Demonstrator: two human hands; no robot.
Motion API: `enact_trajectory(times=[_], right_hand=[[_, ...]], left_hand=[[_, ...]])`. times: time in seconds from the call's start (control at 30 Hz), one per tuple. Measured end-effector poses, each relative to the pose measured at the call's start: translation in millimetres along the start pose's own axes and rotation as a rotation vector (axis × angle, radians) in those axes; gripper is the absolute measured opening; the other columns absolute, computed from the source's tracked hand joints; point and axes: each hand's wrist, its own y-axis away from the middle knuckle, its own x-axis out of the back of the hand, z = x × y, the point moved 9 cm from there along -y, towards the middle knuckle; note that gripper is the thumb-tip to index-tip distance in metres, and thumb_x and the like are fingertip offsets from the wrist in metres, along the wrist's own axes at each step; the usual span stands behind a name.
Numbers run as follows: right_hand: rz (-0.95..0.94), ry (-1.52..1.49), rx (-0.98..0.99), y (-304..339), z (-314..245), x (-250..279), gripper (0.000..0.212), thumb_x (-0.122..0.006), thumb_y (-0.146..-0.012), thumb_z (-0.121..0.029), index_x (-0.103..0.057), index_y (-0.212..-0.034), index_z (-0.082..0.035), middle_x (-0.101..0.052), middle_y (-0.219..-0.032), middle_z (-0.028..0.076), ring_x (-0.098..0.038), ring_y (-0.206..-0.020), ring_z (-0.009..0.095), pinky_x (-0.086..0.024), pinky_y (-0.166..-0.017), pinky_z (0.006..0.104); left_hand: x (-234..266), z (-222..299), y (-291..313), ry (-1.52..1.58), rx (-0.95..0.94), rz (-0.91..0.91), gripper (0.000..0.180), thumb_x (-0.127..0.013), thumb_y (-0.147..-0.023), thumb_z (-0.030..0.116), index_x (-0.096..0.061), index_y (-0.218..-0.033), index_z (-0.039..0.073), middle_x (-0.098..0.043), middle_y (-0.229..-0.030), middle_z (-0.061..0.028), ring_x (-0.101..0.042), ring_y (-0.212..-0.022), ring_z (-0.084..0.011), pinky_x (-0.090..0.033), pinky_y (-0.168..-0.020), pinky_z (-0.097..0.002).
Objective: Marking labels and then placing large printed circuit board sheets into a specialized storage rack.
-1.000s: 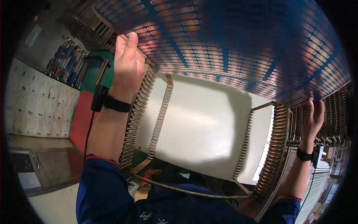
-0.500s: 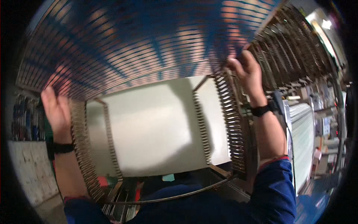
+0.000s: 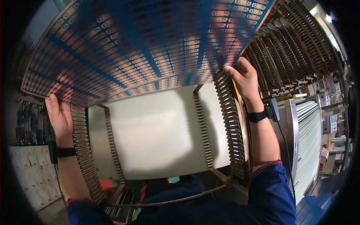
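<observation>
Blue-and-copper panel (image 3: 150,48) held up at 12 o'clock, any lettering on it too small to read
Glossy and tilted, it carries rows of repeated copper outlines on blue; below stands a slotted metal rack (image 3: 85,150), a pale sheet (image 3: 157,138) between its toothed sides; the left hand (image 3: 60,116), at 9 o'clock, and right hand (image 3: 244,80), at 2 o'clock, hold the panel's lower edge
</observation>
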Motion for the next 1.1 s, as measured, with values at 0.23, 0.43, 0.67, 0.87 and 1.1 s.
enact_trajectory(times=[0.23, 0.43, 0.67, 0.87, 1.1], right_hand=[[0.109, -0.011, 0.034, 7.2, -0.3, 2.9, 0.024, -0.073, -0.092, 0.001, -0.065, -0.115, 0.001, -0.071, -0.102, 0.003, -0.065, -0.091, 0.009, -0.052, -0.082, 0.0235], [0.291, 0.216, 0.259, 20.8, -24.8, 19.3, 0.033, -0.076, -0.09, 0.001, -0.063, -0.12, 0.0, -0.068, -0.106, 0.003, -0.063, -0.096, 0.01, -0.052, -0.085, 0.0252], [0.295, 0.327, 0.242, 33.9, -53.9, 36.7, 0.041, -0.063, -0.098, 0.004, -0.052, -0.137, 0.006, -0.067, -0.126, 0.014, -0.066, -0.11, 0.017, -0.052, -0.098, 0.0293], [0.309, 0.315, 0.212, 35.0, -33.3, 36.7, 0.035, -0.062, -0.101, 0.0, -0.054, -0.134, 0.008, -0.068, -0.121, 0.013, -0.066, -0.108, 0.016, -0.052, -0.096, 0.0284], [0.297, 0.246, 0.062, 33.6, -20.1, 21.8, 0.024, -0.066, -0.1, -0.004, -0.06, -0.121, 0.005, -0.069, -0.105, 0.004, -0.063, -0.093, 0.01, -0.051, -0.084, 0.0242]], left_hand=[[-9.2, 4.1, -0.1, -0.078, -0.007, -0.031, 0.039, -0.047, -0.111, 0.024, -0.043, -0.145, 0.005, -0.052, -0.142, -0.0095, -0.052, -0.129, -0.0196, -0.043, -0.111, -0.0353], [-1.7, 8.1, 2.4, -0.192, -0.08, 0.045, 0.034, -0.042, -0.112, 0.02, -0.046, -0.138, -0.001, -0.056, -0.14, -0.0166, -0.056, -0.127, -0.0275, -0.045, -0.11, -0.0434], [-20.9, 29.8, 4.7, -0.038, -0.105, -0.011, 0.029, -0.035, -0.113, 0.023, -0.042, -0.131, 0.002, -0.055, -0.134, -0.0195, -0.056, -0.125, -0.03, -0.046, -0.108, -0.048], [-27.3, 42.1, 1.8, 0.01, -0.206, -0.044, 0.025, -0.041, -0.111, 0.019, -0.042, -0.13, 0.003, -0.058, -0.128, -0.0159, -0.06, -0.114, -0.0244, -0.05, -0.102, -0.0441], [-24.6, 38.8, 15.0, -0.225, -0.201, 0.036, 0.025, -0.039, -0.112, 0.018, -0.046, -0.127, 0.001, -0.057, -0.127, -0.0134, -0.058, -0.112, -0.0206, -0.051, -0.098, -0.0358]])
